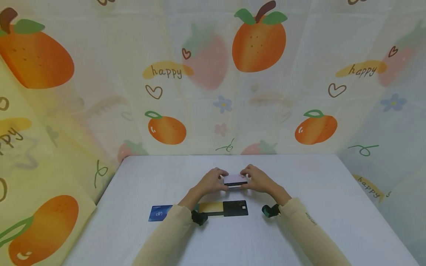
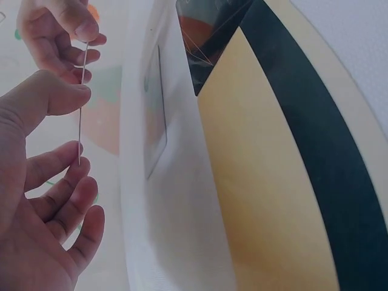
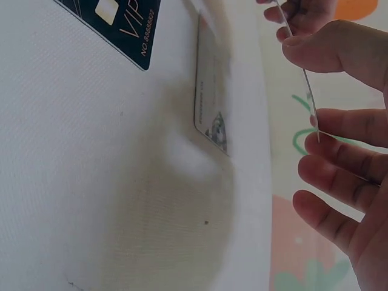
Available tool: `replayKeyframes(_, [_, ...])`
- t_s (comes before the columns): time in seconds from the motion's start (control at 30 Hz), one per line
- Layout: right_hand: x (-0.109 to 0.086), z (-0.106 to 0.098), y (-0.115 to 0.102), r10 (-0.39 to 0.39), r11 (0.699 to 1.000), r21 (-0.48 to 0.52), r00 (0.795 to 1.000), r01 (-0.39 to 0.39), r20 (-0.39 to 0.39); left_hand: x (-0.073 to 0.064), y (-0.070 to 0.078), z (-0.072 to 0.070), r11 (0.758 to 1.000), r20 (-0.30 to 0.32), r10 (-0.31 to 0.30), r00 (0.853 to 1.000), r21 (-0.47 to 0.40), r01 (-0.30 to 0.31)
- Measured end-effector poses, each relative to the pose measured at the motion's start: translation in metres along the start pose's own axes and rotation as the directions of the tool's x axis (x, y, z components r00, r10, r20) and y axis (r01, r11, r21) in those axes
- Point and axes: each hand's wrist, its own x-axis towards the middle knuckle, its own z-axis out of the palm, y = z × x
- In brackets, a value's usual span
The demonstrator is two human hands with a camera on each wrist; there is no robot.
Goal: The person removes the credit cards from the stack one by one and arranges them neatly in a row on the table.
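Note:
A pale pinkish card with a black stripe (image 1: 235, 178) is held up between both hands above the far middle of the table. My left hand (image 1: 213, 181) pinches its left end with thumb and fingertips, and my right hand (image 1: 260, 180) pinches the right end. Both wrist views show this thin card (image 2: 80, 115) edge-on, the remaining fingers spread loosely. Beneath it a pale card (image 3: 211, 91) lies flat on the white tabletop, touched by neither hand; its printed picture is hard to read at this slant.
Nearer the front lies a row of cards: a blue card (image 1: 159, 213) at left, a gold card with a dark stripe (image 1: 211, 207), and a black VIP card (image 1: 235, 208). My left forearm covers part of the row. A fruit-print cloth (image 1: 206, 111) hangs behind the table.

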Motion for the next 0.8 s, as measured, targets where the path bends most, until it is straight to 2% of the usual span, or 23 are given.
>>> replayKeyframes(0.23, [-0.006,-0.005,-0.002,-0.019,1.000,0.009,1.000,0.019,-0.018,-0.003,0.003,-0.001,1.000,-0.024,0.017,1.000,0.007,-0.017])
replayKeyframes(0.8, [-0.016,-0.011,-0.001,-0.046,0.998,0.042,0.998,0.048,-0.047,-0.010,0.014,0.005,1.000,-0.076,-0.014,0.997,-0.006,0.013])
